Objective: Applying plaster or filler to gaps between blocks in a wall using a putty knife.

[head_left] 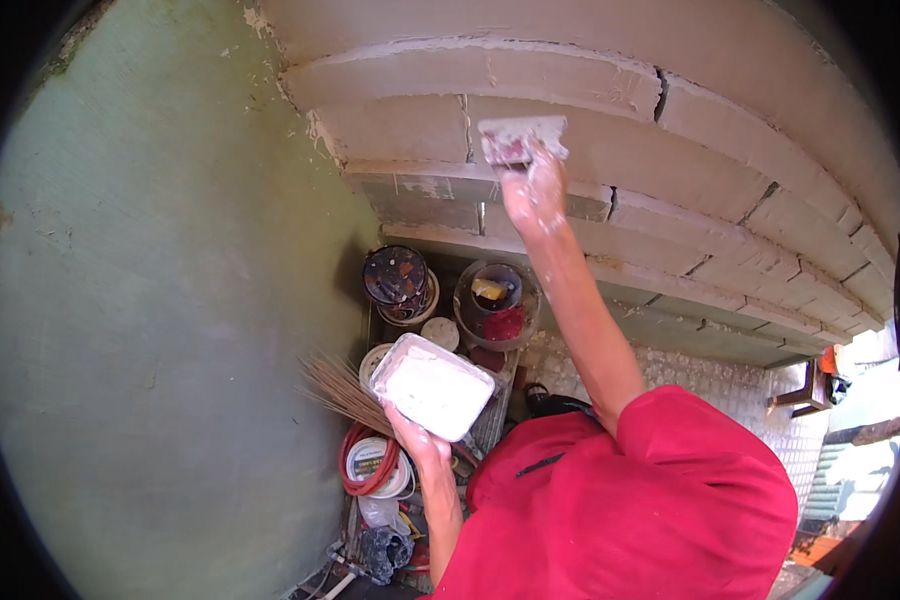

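My right hand (535, 190), smeared with white paste, is raised to the block wall (620, 160), closed on a flat putty blade (520, 135) coated with white compound. Open cracks and rough joints run between the blocks around it. My left hand (420, 435) holds a rectangular white plastic tub (430, 390) of smooth white paste, lower down and near the middle of the view.
A green plastered wall (150, 280) fills the left. Below are paint cans (395, 275), a basin (470, 320), a bundle of sticks (335, 390), a bucket with red hose (365, 455) and bags. A wooden stool (810, 390) stands on the tiled floor (730, 400) at right.
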A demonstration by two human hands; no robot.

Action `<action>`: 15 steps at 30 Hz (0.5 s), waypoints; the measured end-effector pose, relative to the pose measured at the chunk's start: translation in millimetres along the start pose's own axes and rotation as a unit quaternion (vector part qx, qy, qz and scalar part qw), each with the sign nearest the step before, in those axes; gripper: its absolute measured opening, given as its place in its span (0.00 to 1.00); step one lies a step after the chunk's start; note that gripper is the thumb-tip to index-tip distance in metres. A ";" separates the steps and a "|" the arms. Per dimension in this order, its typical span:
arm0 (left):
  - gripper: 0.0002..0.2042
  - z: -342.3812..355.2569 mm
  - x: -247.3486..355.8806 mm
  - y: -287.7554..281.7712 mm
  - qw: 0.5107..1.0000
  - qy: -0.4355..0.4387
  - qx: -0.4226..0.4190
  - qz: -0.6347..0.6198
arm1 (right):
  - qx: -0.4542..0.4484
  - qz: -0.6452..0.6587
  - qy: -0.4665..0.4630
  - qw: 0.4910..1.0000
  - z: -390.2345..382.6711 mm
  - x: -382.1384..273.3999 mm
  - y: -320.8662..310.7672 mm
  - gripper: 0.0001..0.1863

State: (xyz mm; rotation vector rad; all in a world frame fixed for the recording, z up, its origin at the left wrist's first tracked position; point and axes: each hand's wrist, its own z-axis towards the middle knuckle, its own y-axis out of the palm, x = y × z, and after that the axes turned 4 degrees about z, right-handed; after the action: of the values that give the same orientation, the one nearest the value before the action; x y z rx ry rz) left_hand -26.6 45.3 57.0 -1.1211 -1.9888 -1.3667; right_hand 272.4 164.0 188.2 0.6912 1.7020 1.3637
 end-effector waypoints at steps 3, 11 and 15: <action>0.28 -1.9 -3.1 -2.6 1.000 0.004 0.004 -0.002 | 0.003 0.008 0.007 1.000 24.0 18.9 31.9 0.09; 0.28 -12.3 -3.3 -6.4 0.999 0.002 0.004 -0.032 | 0.186 -0.011 0.006 0.982 45.9 25.8 107.6 0.12; 0.28 -8.9 -6.6 -11.5 1.000 0.013 0.010 -0.018 | 0.184 -0.016 0.020 0.982 36.7 14.4 112.4 0.15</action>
State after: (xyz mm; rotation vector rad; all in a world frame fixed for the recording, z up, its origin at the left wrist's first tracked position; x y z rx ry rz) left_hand -33.1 32.8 49.4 -1.0589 -2.0090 -1.3695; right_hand 288.0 223.6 290.1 0.8398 2.0152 1.0536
